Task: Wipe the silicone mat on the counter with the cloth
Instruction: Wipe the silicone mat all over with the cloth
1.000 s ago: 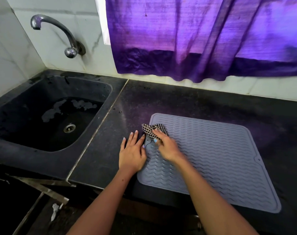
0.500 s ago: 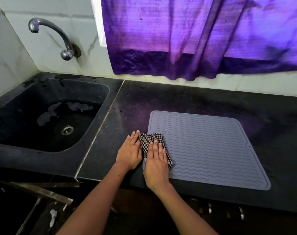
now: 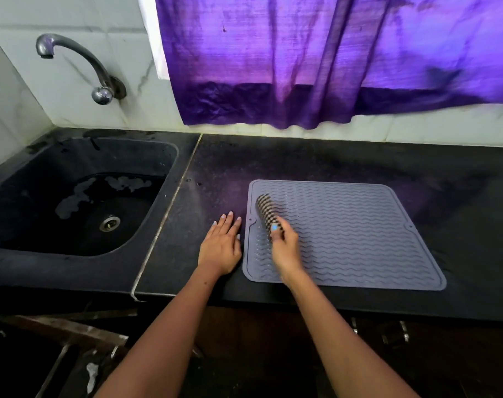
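A grey silicone mat (image 3: 356, 234) with wavy ridges lies flat on the black counter (image 3: 316, 159). My right hand (image 3: 284, 248) rests on the mat's left part and grips a black-and-white checked cloth (image 3: 266, 209), which stretches away from the fingers toward the mat's far left corner and looks blurred. My left hand (image 3: 221, 245) lies flat with fingers spread on the counter, just beside the mat's left edge.
A black sink (image 3: 72, 202) with a drain and some water is set into the counter on the left, under a metal tap (image 3: 80, 64). A purple curtain (image 3: 330, 58) hangs over the tiled wall behind. The counter's front edge runs just below the mat.
My right hand has pushed the cloth away from the mat's near left edge toward its far left corner. My left hand stays flat beside the mat.
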The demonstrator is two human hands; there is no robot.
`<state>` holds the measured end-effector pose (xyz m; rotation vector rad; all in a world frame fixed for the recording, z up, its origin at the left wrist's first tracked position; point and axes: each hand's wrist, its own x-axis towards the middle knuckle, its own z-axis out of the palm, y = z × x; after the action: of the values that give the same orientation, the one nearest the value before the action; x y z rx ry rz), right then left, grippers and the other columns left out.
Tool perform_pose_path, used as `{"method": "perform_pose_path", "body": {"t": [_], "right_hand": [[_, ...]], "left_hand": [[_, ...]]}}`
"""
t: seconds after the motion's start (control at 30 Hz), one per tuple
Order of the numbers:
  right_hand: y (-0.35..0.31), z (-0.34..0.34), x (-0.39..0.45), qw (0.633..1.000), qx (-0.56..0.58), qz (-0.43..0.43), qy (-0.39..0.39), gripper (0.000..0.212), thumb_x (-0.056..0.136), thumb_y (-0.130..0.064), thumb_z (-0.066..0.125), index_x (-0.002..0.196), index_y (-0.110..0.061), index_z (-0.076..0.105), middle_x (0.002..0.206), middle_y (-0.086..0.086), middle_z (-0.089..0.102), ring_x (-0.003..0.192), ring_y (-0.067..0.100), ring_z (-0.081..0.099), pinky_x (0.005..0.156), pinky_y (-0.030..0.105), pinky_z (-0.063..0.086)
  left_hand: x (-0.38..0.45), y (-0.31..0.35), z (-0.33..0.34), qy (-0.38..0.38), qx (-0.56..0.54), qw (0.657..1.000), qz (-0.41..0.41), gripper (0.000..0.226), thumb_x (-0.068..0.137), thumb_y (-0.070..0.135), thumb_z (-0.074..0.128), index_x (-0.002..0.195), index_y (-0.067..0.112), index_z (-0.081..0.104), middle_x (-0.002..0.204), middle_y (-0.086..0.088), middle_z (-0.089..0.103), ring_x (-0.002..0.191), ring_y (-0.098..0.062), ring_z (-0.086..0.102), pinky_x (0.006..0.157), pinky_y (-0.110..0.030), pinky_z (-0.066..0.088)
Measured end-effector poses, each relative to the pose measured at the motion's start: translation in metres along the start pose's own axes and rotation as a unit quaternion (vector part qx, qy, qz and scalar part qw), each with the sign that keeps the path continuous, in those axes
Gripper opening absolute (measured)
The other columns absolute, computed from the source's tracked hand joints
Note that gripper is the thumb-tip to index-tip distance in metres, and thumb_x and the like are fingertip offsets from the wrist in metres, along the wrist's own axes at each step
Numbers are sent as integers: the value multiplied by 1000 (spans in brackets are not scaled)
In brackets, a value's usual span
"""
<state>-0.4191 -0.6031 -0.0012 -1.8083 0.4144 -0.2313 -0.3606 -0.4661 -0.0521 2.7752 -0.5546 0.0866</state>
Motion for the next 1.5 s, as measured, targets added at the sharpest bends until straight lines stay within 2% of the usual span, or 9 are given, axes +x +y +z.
{"method": "perform_pose_path", "body": {"t": [0.23,0.47,0.6,0.7,0.83,0.93,1.17,1.4,1.5], "right_hand": [[21,20,-49,899,-395,-181,-55,66,91,-17,48,148,-13,14,157,9,11,146,24,6,116,32,-1],[42,21,-51,872,-441,-210,-40,60,79,-26,55,136,-11,46,143,7,46,132,21,44,111,38,23],[29,6,-40,920,-331,-164,-130,50,96,-18,41,145,-18,30,153,-1,27,142,14,23,116,25,9],[5,-18,-22,981,-36,46,-186,39,98,-16,39,137,-13,42,132,6,52,110,14,51,90,23,42],[-6,-56,0,943,270,189,-45,37,99,-11,37,135,-9,42,133,14,53,112,23,54,93,33,46],[-7,-58,-5,999,-27,37,24,42,98,-13,40,140,-16,39,139,6,48,119,21,49,96,30,40],[38,-28,-22,892,-425,-132,-81,61,96,-15,39,149,-13,10,158,3,7,146,17,3,117,29,-4],[30,-52,-7,980,-170,-33,-98,43,97,-14,43,139,-24,42,142,1,46,129,19,42,107,32,35],[19,-63,4,991,81,88,-58,38,98,-9,40,135,-13,46,126,3,55,117,20,51,95,27,40]], "left_hand": [[0,-1,-4,-10,-6,1000,9,89,70,51,-3,146,14,23,156,-6,13,145,-19,8,116,-29,0],[0,-6,1,-9,-12,1000,17,84,73,51,3,147,15,24,156,-5,14,145,-17,8,117,-29,0],[0,-5,0,-5,-19,1000,17,81,75,47,4,146,15,25,156,-5,15,145,-17,9,117,-29,0],[-2,-6,0,-8,-15,1000,11,67,83,37,13,146,16,24,156,-4,14,145,-17,8,117,-29,0],[-1,-6,2,-6,-12,1000,7,73,83,45,4,146,17,25,156,-4,16,145,-17,9,117,-30,1],[0,-5,2,-1,-19,1000,5,79,80,52,2,145,17,28,156,-5,18,145,-17,11,117,-30,3],[-2,-2,0,7,-21,1000,1,84,77,59,4,145,16,30,155,-6,20,144,-18,13,117,-30,3],[-2,-2,1,15,-25,1000,3,82,79,58,7,143,15,34,154,-7,23,144,-20,16,117,-33,7],[-2,-2,1,11,-23,1000,3,82,79,59,7,143,15,34,154,-7,23,144,-20,16,117,-32,7]]}}
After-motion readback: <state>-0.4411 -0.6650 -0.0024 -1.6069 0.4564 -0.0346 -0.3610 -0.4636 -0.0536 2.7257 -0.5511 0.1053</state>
